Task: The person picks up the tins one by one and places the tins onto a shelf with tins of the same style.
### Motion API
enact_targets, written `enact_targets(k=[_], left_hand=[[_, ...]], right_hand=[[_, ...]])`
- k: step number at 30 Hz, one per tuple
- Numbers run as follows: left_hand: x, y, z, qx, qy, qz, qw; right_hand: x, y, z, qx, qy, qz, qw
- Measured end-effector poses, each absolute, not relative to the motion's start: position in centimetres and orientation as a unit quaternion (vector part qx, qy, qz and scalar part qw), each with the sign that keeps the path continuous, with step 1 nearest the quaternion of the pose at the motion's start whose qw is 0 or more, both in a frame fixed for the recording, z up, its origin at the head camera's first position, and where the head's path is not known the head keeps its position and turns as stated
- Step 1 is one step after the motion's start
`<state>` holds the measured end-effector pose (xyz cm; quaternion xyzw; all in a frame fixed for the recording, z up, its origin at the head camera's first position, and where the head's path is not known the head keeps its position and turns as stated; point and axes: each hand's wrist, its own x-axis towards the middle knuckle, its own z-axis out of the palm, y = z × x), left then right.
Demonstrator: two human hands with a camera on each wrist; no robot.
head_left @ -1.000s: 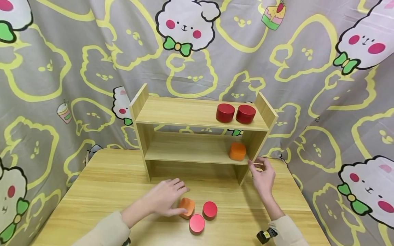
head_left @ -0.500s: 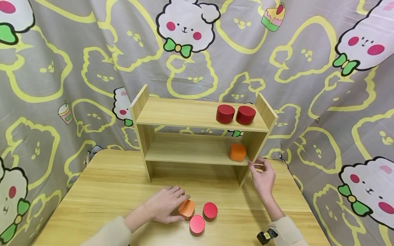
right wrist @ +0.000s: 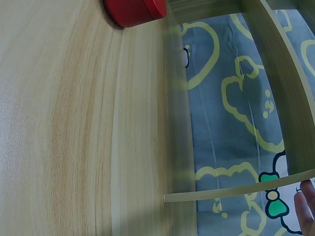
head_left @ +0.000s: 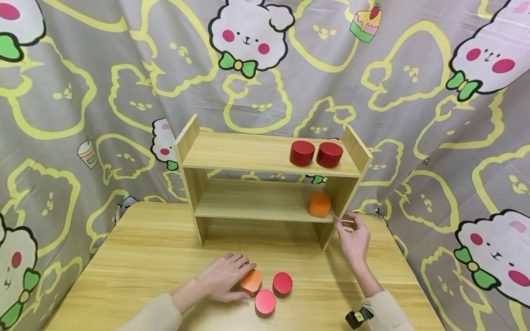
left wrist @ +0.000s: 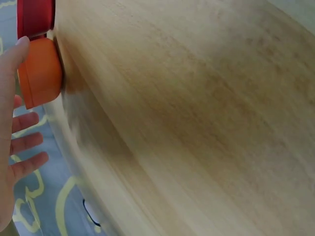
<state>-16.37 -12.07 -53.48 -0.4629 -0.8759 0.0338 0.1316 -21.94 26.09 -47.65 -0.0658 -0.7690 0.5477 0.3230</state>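
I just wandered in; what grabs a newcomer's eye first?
Probably the cartoon-print curtain behind the wooden shelf. Next, two red tins at the shelf's top right, above an orange tin on the middle board. On the table, the left hand is at another orange tin, beside two more red tins.

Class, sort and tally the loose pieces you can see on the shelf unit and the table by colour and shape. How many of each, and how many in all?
Red round pieces: 4 (2 on the top shelf, 2 on the table)
Orange rounded-square pieces: 2 (1 on the middle shelf, 1 on the table)
Total: 6
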Motion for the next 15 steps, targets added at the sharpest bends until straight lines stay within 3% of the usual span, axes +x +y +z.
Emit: enact_targets(k=[15], left_hand=[[-16.89, -11.84, -54.57, -0.453, -0.884, 0.026, 0.113]], right_hand=[[-21.9, 26.01, -47.62, -0.065, -0.768, 0.551, 0.321]])
